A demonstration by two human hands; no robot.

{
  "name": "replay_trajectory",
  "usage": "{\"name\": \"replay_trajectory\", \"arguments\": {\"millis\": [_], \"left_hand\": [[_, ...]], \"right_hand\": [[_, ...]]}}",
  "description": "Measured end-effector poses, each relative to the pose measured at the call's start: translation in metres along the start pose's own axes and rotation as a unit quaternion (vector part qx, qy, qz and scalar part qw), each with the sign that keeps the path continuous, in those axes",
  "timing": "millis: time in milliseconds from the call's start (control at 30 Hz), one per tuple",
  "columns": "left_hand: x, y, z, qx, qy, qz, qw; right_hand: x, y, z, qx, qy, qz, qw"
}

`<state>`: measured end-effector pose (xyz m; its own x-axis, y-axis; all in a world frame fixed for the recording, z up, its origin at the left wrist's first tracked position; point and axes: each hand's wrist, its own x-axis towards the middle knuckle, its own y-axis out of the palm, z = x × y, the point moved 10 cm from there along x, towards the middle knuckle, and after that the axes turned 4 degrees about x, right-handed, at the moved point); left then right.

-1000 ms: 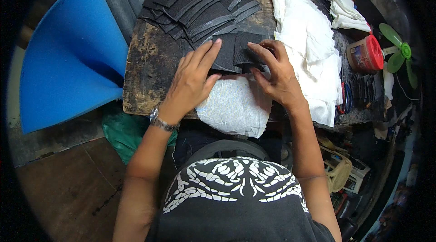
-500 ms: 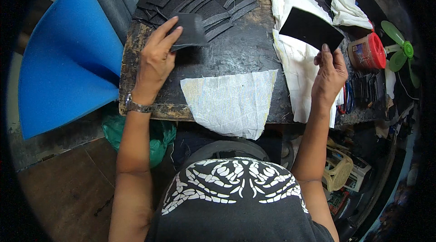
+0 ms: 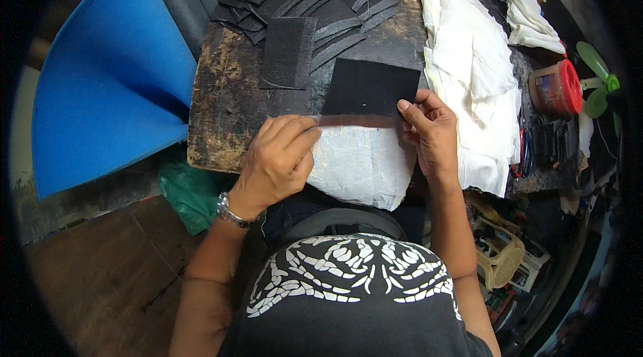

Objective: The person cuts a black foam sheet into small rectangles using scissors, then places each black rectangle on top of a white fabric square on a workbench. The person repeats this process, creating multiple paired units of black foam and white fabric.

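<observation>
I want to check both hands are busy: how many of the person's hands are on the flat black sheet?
2. The left hand presses at the flat black sheet's lower left edge; the right hand pinches its lower right corner. Nothing hides either hand.

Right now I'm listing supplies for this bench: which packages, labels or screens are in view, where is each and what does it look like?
Round tub: far right of the table, lying on its side, red lid, brownish body with a multicoloured label wrapped around it.
No screens or signs show; other labels, if any, are too small to tell.
</observation>
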<state>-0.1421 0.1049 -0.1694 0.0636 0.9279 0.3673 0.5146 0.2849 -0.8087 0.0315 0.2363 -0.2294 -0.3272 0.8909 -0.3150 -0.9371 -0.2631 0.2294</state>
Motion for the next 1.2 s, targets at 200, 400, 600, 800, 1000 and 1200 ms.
{"name": "replay_trajectory", "arguments": {"millis": [200, 400, 600, 800, 1000, 1200], "left_hand": [[-0.023, -0.001, 0.005, 0.059, 0.004, -0.049, 0.997], [-0.036, -0.002, 0.006, 0.083, -0.004, -0.077, 0.994], [-0.041, -0.007, 0.010, 0.080, -0.020, -0.103, 0.991], [-0.039, -0.015, -0.001, 0.062, -0.007, -0.139, 0.988], [-0.030, -0.005, -0.029, -0.007, 0.030, -0.123, 0.992], [-0.015, 0.022, -0.040, -0.057, 0.017, -0.059, 0.996]], "right_hand": [[0.005, -0.003, -0.003, -0.069, -0.018, -0.004, 0.997], [0.007, -0.005, -0.004, -0.135, -0.030, -0.024, 0.990], [0.006, -0.003, -0.004, -0.146, -0.048, -0.025, 0.988], [0.004, 0.002, -0.002, -0.127, -0.046, -0.014, 0.991], [0.003, 0.005, -0.002, -0.121, -0.050, -0.012, 0.991], [0.002, 0.002, -0.003, -0.146, -0.046, -0.011, 0.988]]}}
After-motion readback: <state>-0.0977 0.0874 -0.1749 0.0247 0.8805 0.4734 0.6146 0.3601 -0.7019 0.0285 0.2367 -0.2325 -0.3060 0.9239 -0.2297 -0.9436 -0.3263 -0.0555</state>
